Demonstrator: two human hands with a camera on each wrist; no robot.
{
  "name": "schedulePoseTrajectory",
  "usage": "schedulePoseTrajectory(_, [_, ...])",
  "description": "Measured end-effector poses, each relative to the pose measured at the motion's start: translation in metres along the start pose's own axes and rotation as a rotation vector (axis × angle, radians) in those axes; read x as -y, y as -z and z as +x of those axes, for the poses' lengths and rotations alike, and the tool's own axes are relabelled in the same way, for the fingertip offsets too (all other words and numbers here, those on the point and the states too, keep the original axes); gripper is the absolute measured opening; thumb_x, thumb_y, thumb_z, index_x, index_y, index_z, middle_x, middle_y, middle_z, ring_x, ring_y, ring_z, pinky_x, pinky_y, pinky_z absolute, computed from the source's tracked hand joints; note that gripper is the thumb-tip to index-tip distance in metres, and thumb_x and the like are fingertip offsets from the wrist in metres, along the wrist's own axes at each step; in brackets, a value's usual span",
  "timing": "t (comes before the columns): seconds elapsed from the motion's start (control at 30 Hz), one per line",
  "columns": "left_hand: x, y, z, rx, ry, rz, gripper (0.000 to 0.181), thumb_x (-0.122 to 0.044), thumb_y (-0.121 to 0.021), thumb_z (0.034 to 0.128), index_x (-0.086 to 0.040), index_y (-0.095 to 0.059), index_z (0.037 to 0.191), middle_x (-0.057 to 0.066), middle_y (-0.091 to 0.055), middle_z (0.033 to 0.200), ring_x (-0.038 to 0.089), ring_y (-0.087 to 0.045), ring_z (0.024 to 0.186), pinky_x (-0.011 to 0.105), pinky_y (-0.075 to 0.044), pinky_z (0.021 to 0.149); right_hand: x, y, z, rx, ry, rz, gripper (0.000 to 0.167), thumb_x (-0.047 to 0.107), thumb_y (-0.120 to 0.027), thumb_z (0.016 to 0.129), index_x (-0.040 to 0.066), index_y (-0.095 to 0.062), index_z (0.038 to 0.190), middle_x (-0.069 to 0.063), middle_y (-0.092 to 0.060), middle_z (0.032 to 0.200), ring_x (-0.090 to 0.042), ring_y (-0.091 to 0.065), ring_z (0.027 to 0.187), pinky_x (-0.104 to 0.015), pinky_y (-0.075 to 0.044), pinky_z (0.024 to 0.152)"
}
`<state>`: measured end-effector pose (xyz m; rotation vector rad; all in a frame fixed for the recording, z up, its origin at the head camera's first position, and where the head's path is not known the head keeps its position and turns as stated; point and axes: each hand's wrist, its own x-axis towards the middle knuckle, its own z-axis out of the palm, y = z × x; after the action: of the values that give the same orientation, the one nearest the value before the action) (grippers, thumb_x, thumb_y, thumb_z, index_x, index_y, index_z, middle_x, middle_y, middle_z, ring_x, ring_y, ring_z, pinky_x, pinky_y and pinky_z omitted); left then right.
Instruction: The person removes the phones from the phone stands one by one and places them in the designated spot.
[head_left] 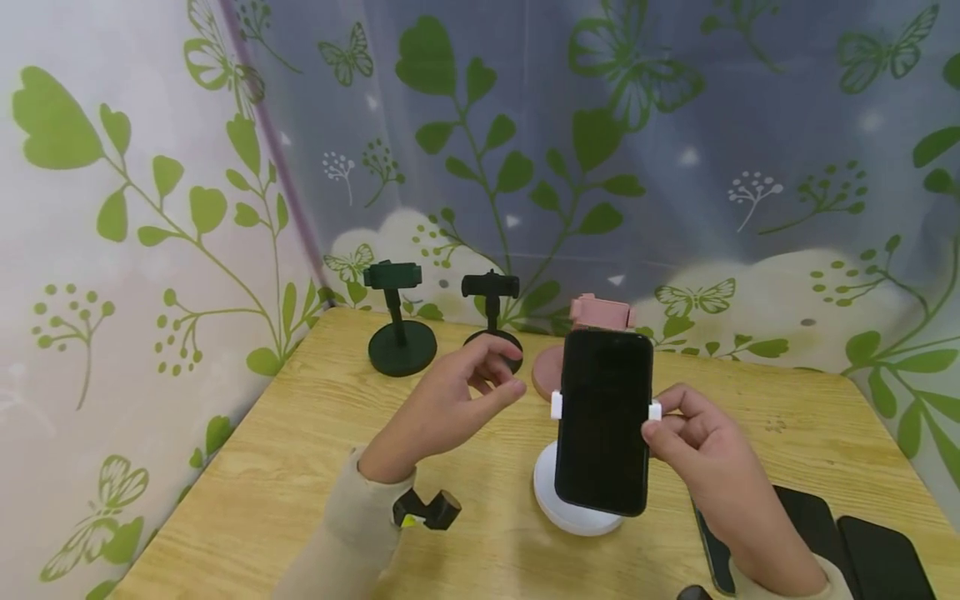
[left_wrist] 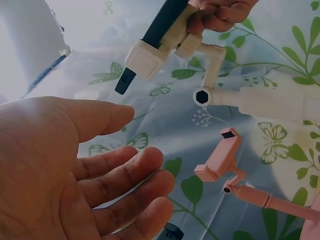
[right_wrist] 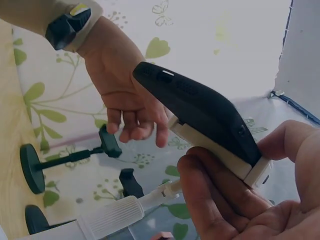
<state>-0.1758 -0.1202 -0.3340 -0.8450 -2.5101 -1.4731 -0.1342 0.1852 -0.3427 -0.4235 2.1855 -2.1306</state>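
Note:
A black smartphone (head_left: 604, 421) sits upright in the clamp of a white phone stand (head_left: 551, 490), its dark screen toward me. My right hand (head_left: 716, 458) pinches the clamp's right side between thumb and fingers. In the right wrist view the thumb lies at the clamp's end beside the phone, with fingers behind the holder (right_wrist: 212, 147). Left of the phone, my left hand (head_left: 453, 404) hovers with relaxed, slightly bent fingers and touches nothing. The left wrist view shows a gap between that hand and the white clamp (left_wrist: 146, 59).
Behind stand a dark green phone stand (head_left: 402, 348), a black one (head_left: 491, 286) and a pink one (head_left: 602, 312). Several dark phones (head_left: 885, 557) lie at the right front of the wooden table (head_left: 262, 483). A leaf-patterned curtain (head_left: 510, 100) hangs behind.

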Motion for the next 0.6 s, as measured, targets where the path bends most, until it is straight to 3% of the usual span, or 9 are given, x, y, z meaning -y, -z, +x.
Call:
schedulePoseTrajectory(0.27, [-0.003, 0.002, -0.001, 0.015, 0.004, 0.019, 0.029, -0.023, -0.070, 0.1015, -0.012, -0.060, 0.127, -0.006, -0.068, 0.096, 0.008, -0.064, 0.086, 0.030, -0.056, 0.082, -0.003, -0.011, -0.003, 0.136, -0.048, 0.003, 0.012, 0.001, -0.056, 0.105, 0.012, -0.052, 0.106, 0.005, -0.058, 0.075, -0.015, -0.057, 0.079, -0.024, -0.051, 0.078])
schedulePoseTrajectory(0.47, [-0.005, 0.005, -0.002, 0.026, 0.010, 0.022, 0.030, -0.023, -0.069, 0.1017, -0.011, -0.060, 0.127, -0.007, -0.068, 0.097, 0.008, -0.064, 0.086, 0.031, -0.055, 0.082, -0.012, -0.017, -0.004, 0.208, 0.004, 0.064, 0.019, -0.005, -0.053, 0.105, 0.014, -0.052, 0.107, 0.008, -0.062, 0.081, -0.010, -0.060, 0.080, -0.024, -0.055, 0.080])
schedulePoseTrajectory(0.6, [-0.006, 0.007, -0.004, 0.032, 0.010, 0.021, 0.030, -0.024, -0.070, 0.1016, -0.011, -0.061, 0.127, -0.007, -0.069, 0.097, 0.008, -0.064, 0.087, 0.030, -0.055, 0.083, -0.015, -0.020, -0.003, 0.235, -0.001, 0.048, 0.017, -0.005, -0.053, 0.105, 0.011, -0.048, 0.107, 0.007, -0.061, 0.082, -0.012, -0.062, 0.081, -0.024, -0.056, 0.082])
